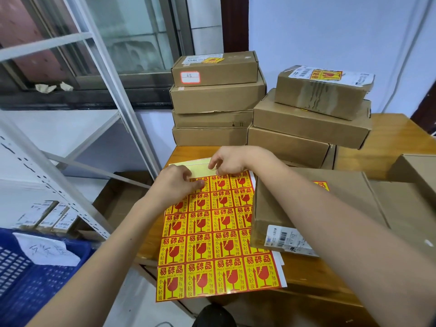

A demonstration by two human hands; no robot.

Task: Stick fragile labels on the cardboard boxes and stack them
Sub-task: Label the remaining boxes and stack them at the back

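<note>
A sheet of yellow and red fragile labels (pixel 212 246) lies on the wooden table (pixel 389 138), its near end hanging over the front edge. My left hand (pixel 175 182) presses on the sheet's top left label. My right hand (pixel 227 161) pinches at the top row, where the pale backing is bare; whether a label is between its fingers I cannot tell. A cardboard box (pixel 313 206) with a fragile label on top sits right of the sheet, under my right forearm. Two stacks of boxes (pixel 217 100) (pixel 311 121) stand behind, each topped by a labelled box.
More cardboard boxes (pixel 415 185) lie at the right. A white metal shelf frame (pixel 77 109) stands at the left with small boxes on its low shelf. A blue plastic crate (pixel 30 279) sits at the lower left. An open carton (pixel 122 199) is on the floor.
</note>
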